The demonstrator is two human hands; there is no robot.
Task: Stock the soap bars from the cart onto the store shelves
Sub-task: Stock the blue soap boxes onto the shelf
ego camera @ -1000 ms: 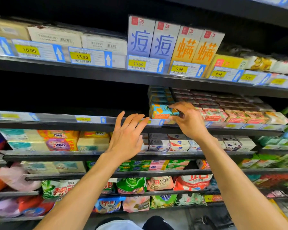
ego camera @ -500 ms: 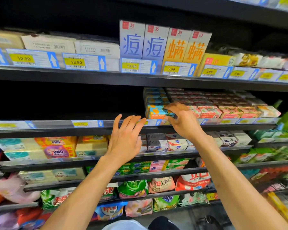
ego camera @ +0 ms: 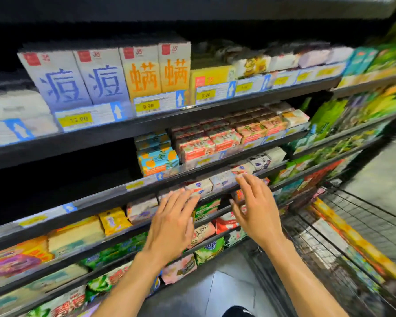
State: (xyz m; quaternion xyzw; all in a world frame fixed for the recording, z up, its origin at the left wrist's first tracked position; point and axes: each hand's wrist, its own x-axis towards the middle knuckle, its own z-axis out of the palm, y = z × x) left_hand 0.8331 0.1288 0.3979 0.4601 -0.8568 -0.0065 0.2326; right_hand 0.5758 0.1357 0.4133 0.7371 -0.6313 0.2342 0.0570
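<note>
Soap bars (ego camera: 158, 161) are gripped by neither of the hands. Both bare forearms are stretched forward, with the left hand (ego camera: 172, 225) and right hand (ego camera: 258, 216) released, fingers straight and spread, backs turned upward. A black wire-mesh cart (ego camera: 361, 203) is seen at the right. Beyond the fingertips, the soap bars, rectangular blue-and-orange printed cartons, are stacked at the front edge of a dark metal shelf (ego camera: 101, 199), just beside pink cartons (ego camera: 197, 147).

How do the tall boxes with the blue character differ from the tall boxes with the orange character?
The tall pale boxes with the blue character stand left; the tall yellowish boxes with the orange character stand right. A 13.90 price tag sits below the blue ones, a 9.90 price tag below the orange ones. Both pairs stand upright.
</note>
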